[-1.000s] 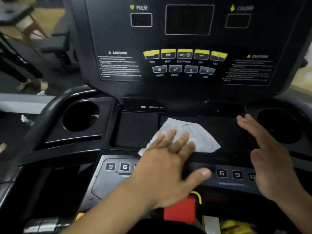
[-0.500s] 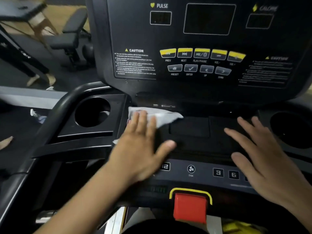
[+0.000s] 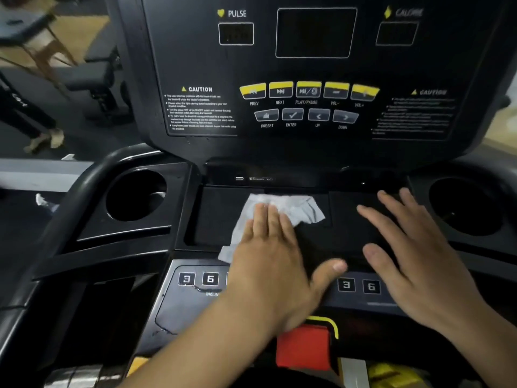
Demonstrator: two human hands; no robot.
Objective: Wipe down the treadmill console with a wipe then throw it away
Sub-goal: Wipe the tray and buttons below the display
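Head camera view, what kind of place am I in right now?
Most likely a gym. You stand at a treadmill console with pulse and calorie readouts, your left hand pressing a wipe on its tray, and a padded weight bench stands on the floor behind it.

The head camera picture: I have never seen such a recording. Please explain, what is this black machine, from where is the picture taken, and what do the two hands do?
The camera sits on a person's head and looks down at their own hands. The black machine is a treadmill console, with dark screens, yellow buttons and a cup holder on each side. The left hand presses flat on a white wipe lying in the console's shallow tray. The right hand is open, fingers spread, and holds nothing. Near the bottom is a red stop button.
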